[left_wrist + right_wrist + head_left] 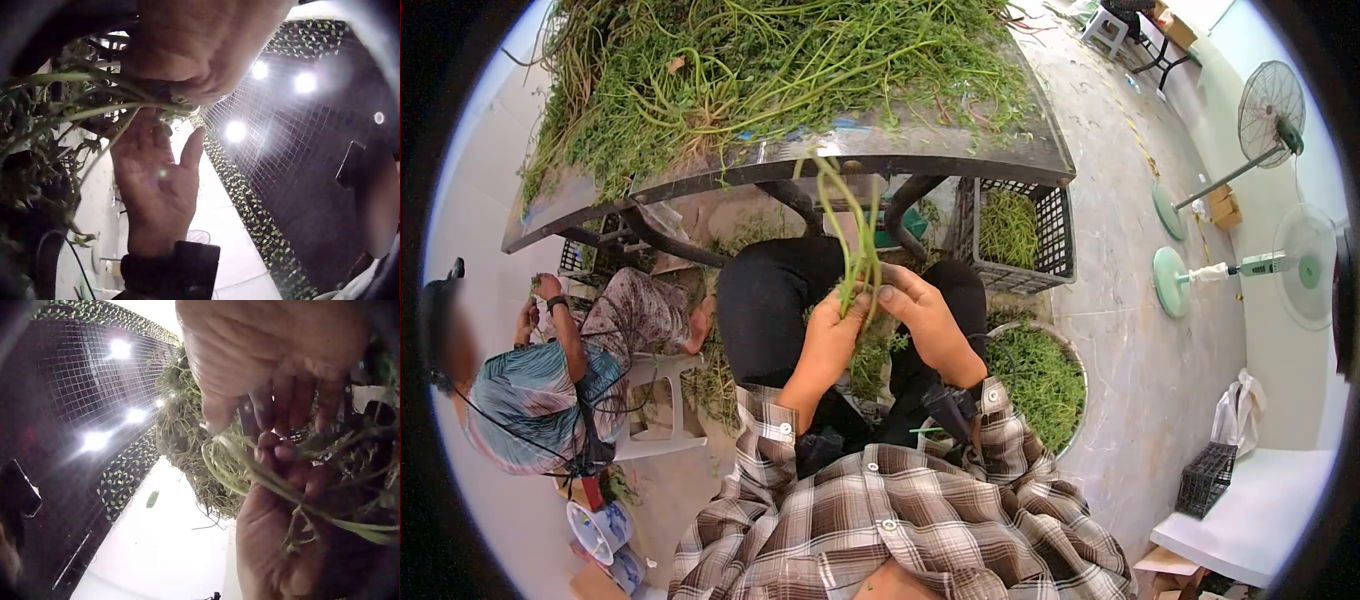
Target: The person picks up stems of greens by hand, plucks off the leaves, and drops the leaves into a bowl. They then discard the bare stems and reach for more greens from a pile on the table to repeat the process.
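Note:
Several long green stems (862,235) with leafy ends stand up over the lap, bent at the top in the head view. My left hand (830,342) grips them low down, the leafy part hanging below it. In the right wrist view the fingers of the left hand (281,531) curl against the stems (250,465). Beside it, my right hand (935,318) reaches in from the right, fingertips right at the stems. The left wrist view shows the right hand's palm (159,181) facing the camera, thumb spread away from the fingers.
Greens (780,80) pile on a metal-topped table (1040,150) ahead. A black crate (1055,240) of stems stands below its right side, and a round basket (1083,390) of leafy greens by my right knee. To the left another person (550,390) sits beside a white stool (665,400). Fans (1270,110) stand right.

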